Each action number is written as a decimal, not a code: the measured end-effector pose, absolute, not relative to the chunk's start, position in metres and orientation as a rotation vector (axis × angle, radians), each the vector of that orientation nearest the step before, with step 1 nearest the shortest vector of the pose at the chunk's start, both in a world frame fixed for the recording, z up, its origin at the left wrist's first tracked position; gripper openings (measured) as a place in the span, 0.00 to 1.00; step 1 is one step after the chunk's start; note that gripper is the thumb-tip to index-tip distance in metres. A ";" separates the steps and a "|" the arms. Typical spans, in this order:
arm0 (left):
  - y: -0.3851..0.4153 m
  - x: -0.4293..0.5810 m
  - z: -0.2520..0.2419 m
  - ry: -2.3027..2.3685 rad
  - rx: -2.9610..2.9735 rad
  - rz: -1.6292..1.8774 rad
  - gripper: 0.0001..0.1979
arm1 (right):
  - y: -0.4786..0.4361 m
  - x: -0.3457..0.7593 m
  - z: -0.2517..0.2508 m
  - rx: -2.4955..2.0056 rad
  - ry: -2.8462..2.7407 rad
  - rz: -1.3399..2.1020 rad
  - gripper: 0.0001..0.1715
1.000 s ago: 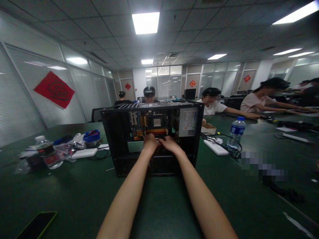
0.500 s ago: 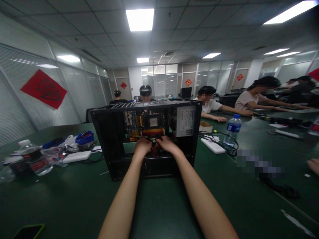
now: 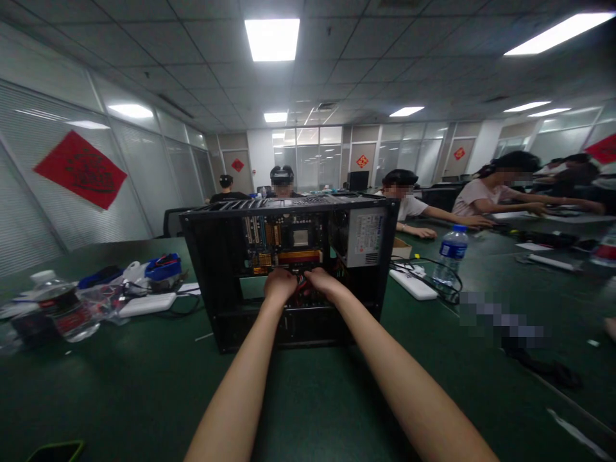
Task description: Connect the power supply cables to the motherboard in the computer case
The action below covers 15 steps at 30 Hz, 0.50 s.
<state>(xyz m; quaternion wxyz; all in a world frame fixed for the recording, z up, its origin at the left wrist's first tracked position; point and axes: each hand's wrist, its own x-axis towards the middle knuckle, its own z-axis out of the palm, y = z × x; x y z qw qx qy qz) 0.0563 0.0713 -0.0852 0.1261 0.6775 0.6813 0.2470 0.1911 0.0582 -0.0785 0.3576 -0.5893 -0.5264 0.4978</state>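
Note:
An open black computer case (image 3: 212, 321) stands on the table in front of me, its open side facing me. Inside it are a motherboard (image 3: 283, 237), with orange and red memory slots (image 3: 299, 256), and a silver power supply (image 3: 364, 237) at upper right. Both my hands reach into the lower part of the case, just below the board. My left hand (image 3: 281, 285) has its fingers curled in. Close beside it, my right hand (image 3: 325, 282) pinches its fingers together. Red, black and white cables (image 3: 303, 289) run between the two hands; the fingertips are partly hidden.
On the left lie a bottle with a dark label (image 3: 67, 308), a blue tray (image 3: 162, 266) and a white power strip (image 3: 147, 305). At right are a water bottle (image 3: 451, 253), another white strip (image 3: 412, 282) and black cords. Several people sit beyond.
The case and my hands appear slightly farther right and lower in view. My hands stay at the cables, a little closer together.

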 end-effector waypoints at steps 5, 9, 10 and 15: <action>0.076 0.054 -0.089 1.956 1.938 0.735 0.14 | 0.063 0.184 -0.073 -1.502 -1.074 1.567 0.16; 0.079 0.054 -0.092 1.942 1.921 0.752 0.13 | 0.067 0.183 -0.076 -1.476 -0.925 1.631 0.15; 0.079 0.054 -0.093 1.938 1.920 0.754 0.13 | 0.068 0.183 -0.078 -1.471 -0.902 1.630 0.15; 0.081 0.056 -0.094 1.927 1.904 0.754 0.13 | 0.069 0.179 -0.081 -1.487 -0.852 1.604 0.16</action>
